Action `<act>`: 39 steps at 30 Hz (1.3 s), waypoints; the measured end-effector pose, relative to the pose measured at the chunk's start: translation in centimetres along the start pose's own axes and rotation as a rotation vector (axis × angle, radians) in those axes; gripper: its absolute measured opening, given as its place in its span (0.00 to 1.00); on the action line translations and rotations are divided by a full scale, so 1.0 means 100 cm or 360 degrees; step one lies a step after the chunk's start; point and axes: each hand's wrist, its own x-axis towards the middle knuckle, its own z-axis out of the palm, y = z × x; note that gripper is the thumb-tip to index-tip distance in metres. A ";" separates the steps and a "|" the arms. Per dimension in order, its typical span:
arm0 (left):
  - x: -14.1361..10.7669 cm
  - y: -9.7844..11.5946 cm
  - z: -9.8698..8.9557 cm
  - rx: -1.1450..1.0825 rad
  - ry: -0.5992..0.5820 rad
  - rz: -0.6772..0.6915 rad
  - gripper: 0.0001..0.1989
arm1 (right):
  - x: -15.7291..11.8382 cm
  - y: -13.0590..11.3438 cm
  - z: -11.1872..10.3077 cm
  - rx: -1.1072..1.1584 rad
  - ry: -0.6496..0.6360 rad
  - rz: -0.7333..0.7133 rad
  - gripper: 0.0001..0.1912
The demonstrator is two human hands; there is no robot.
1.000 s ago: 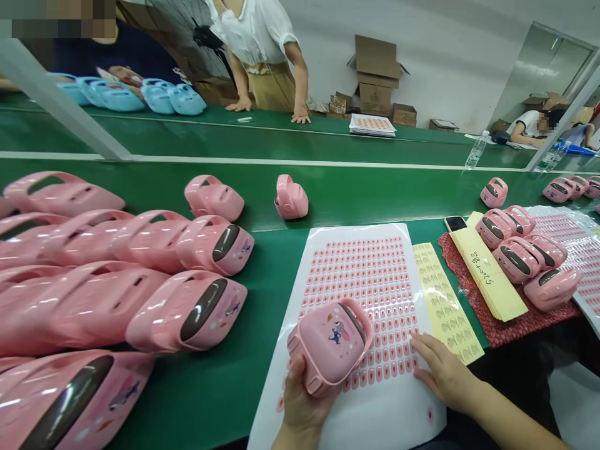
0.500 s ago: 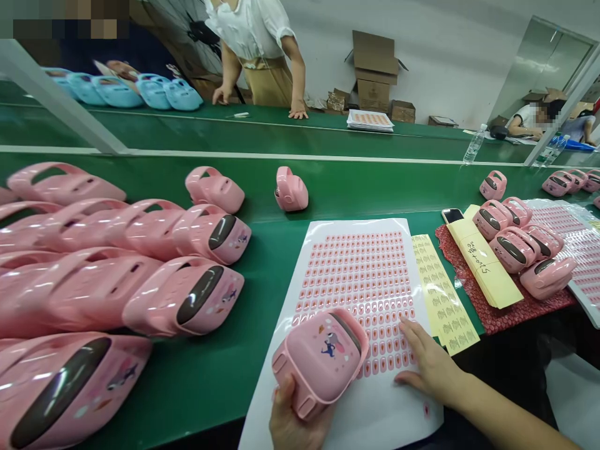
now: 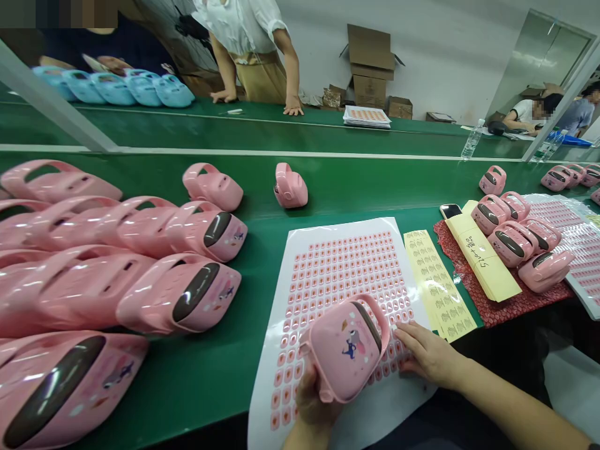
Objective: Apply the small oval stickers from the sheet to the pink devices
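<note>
My left hand [image 3: 316, 400] holds a pink plastic case [image 3: 344, 353] with a cartoon print, a dark window strip and a loop handle, tilted above a white sticker sheet [image 3: 347, 269]. Rows of small pink and red stickers cover that sheet. To the right of the case, my right hand [image 3: 429, 353] rests at the sheet's right side, its fingers near the stickers and its thumb partly tucked beneath. Whether a sticker is between those fingertips is too small to tell. Beside the sheet lies a yellow label sheet [image 3: 438, 284].
Rows of pink cases [image 3: 182, 294] fill the left side. At right are a yellow paper bundle [image 3: 482, 256], red bubble wrap [image 3: 497, 309], a phone [image 3: 450, 211] and more pink cases [image 3: 510, 244]. Across the green table [image 3: 356, 181], a person stands near light blue cases [image 3: 112, 87].
The pink case has moved right and slightly up with my left hand. The sticker sheet has shifted and turned, and my right hand's fingers are closer together.
</note>
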 end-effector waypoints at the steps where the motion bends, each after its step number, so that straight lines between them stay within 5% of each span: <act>1: 0.006 -0.003 0.008 -0.0021 -0.0057 -0.0023 0.23 | -0.002 -0.001 0.001 -0.0015 0.0031 0.0002 0.46; 6: 0.015 -0.006 0.040 -0.0069 -0.0225 -0.0130 0.25 | -0.021 -0.013 0.005 -0.0029 0.0183 0.0048 0.33; 12: 0.012 -0.007 0.047 -0.0038 -0.0259 -0.0023 0.24 | -0.027 -0.018 0.001 -0.0172 0.0227 -0.0023 0.28; 19: 0.011 -0.021 0.072 0.0003 0.0215 0.0211 0.22 | -0.024 -0.013 -0.012 -0.0212 0.0184 -0.0243 0.28; 22: 0.010 -0.023 0.078 0.0011 0.0279 0.0245 0.22 | -0.029 -0.014 -0.005 -0.0172 0.0162 -0.0201 0.29; 29: 0.009 -0.018 0.075 -0.0123 0.0042 0.0191 0.19 | -0.023 -0.031 0.005 0.0298 0.0454 0.0485 0.26; 33: 0.005 -0.023 0.088 -0.0187 -0.0212 0.0063 0.20 | 0.024 -0.038 -0.018 0.1177 0.0721 0.0975 0.26; 39: -0.005 -0.034 0.104 -0.0317 -0.0311 -0.0225 0.18 | 0.082 -0.040 -0.034 0.1855 0.0656 0.1216 0.26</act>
